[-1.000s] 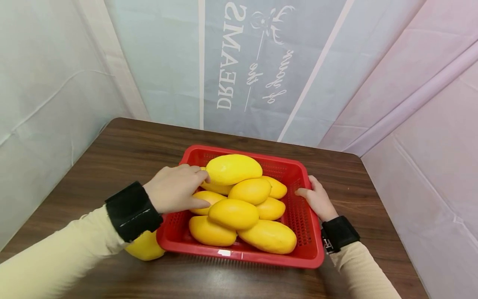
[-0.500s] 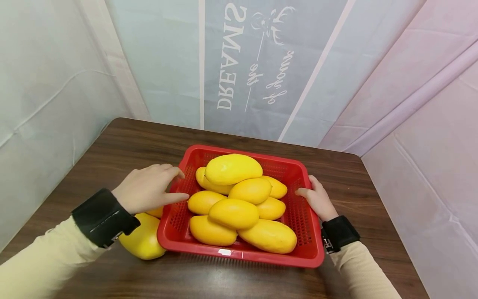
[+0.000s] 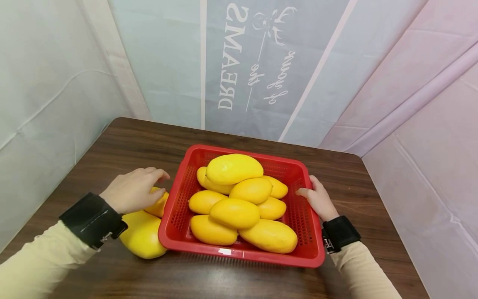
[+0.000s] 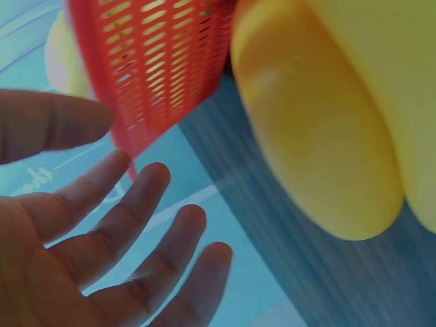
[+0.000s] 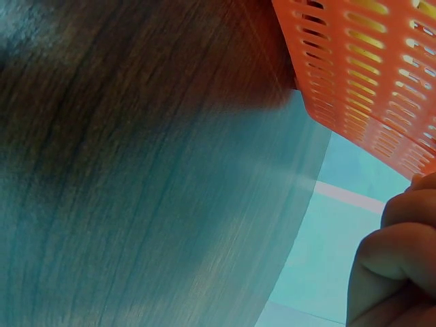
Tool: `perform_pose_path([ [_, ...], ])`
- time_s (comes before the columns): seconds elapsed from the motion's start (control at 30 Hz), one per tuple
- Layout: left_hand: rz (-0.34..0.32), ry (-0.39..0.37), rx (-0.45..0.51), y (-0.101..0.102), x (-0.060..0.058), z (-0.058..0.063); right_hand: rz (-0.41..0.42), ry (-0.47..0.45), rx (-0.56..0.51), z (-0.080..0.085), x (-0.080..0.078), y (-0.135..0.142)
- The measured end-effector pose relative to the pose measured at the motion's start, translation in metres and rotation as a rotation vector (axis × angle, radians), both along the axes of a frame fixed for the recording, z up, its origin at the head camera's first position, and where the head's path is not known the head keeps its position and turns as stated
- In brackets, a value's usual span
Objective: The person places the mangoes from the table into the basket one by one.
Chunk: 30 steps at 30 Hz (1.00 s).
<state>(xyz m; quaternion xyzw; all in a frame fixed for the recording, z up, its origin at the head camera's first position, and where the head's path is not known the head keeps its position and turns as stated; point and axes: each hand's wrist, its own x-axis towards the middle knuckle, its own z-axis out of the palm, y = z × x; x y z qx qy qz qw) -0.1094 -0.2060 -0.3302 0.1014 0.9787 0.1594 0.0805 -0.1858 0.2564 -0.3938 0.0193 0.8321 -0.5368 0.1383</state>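
A red perforated basket [image 3: 242, 254] piled with several yellow mangoes [image 3: 234, 213] stands mid-table. My right hand [image 3: 318, 198] grips its right rim, thumb over the inside and fingers curled beneath the edge, as the right wrist view also shows. My left hand [image 3: 134, 190] hovers left of the basket with fingers spread and nothing held. Below and beside it, two more fruits lie on the table against the basket's left side: a large yellow mango [image 3: 143, 235] and a smaller orange-yellow one [image 3: 158, 202], partly covered by the hand. The left wrist view has the same smaller mango [image 4: 313, 129] beside the basket wall.
The dark wooden table [image 3: 123, 145] reaches back to a printed cloth backdrop [image 3: 164, 62]. Pale sheets hang on the left [image 3: 45, 83] and right [image 3: 429, 166]. A thin cord [image 3: 56, 97] runs along the left sheet.
My left hand has moved from over the mangoes in the basket out to the left, past the rim, uncovering the smaller mango beside it. The right hand and basket have stayed put.
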Motion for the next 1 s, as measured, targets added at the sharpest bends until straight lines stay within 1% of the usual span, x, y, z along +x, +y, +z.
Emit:
perform_pose_path([
  [0.13,-0.013,-0.045,-0.038,-0.002,-0.001,-0.008,0.003,0.003,-0.004,-0.001,0.001,0.0],
  [0.33,-0.024,-0.075,-0.081,-0.005,-0.001,-0.022,0.003,0.007,-0.003,-0.001,0.002,0.001],
  [0.53,0.007,-0.163,-0.07,-0.008,0.0,-0.033,0.005,0.012,-0.002,-0.002,0.002,0.001],
  [0.63,0.012,-0.2,-0.055,-0.01,-0.001,-0.038,0.007,0.015,-0.004,-0.002,0.002,0.001],
  [0.8,-0.006,-0.226,-0.035,-0.011,-0.004,-0.045,0.007,0.016,-0.007,-0.002,0.002,0.001],
  [1.0,-0.024,-0.243,-0.027,-0.01,-0.007,-0.048,0.007,0.019,-0.007,-0.003,0.002,0.001],
])
